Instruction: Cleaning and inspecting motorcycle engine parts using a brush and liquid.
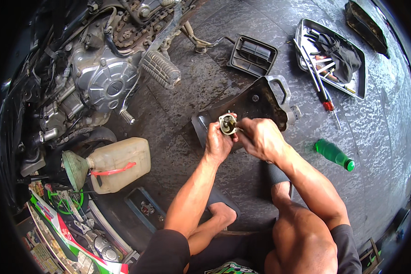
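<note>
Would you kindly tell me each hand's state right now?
Left hand: holding a metal part.
Right hand: curled beside that part; anything held is unclear.

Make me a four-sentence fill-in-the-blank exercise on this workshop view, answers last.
1. With the right hand close beside it, the small metal part is held in the person's ____ hand.
2. The plastic bottle lying on its side is coloured ____.
3. The strip across the pale jerrycan is coloured ____.
4. The tray of tools lies toward the picture's ____ edge.

Missing words: left; green; red; right.
</note>
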